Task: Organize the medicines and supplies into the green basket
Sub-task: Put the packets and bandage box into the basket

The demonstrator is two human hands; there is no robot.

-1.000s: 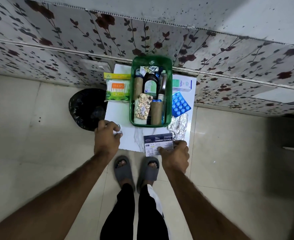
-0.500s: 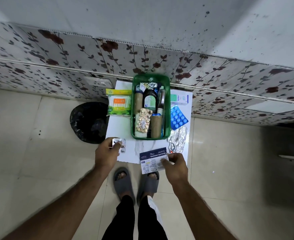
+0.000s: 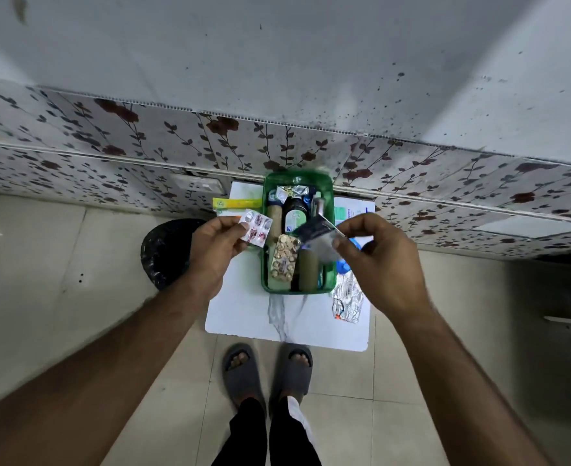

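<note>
Medicines and supplies already crowd the green basket [image 3: 328, 196], which sits on the white bench [image 3: 244, 307] just below and between the two raised hands, so the main risk is that there is little free room to drop anything into. Under the right grip the basket holds a dark bottle [image 3: 295, 211], tan rolls [image 3: 308, 269] and a gold blister strip [image 3: 283, 260] lying loose on top; a careless drop there could knock that strip out or leave the new item perched on the pile. The right hand [image 3: 383, 260] pinches a flat sachet [image 3: 317, 238] by one edge, above the basket's right half; it is blurred and appears tilted, and so thin a hold on a limp packet could let it twist and slide down between the basket wall and the bench. The left hand [image 3: 215, 250] is closed on a small pill strip [image 3: 255, 227] held by a corner, just left of the basket rim, so a release from there would probably land on the bench, not inside. Further from both grips, a foil strip [image 3: 346, 299] lies beneath the right wrist beside the basket, and the yellow-green packet [image 3: 235, 203] lies beyond the left grip; either could be overlooked or brushed off the bench toward the black bin [image 3: 163, 253] or the floor.
</note>
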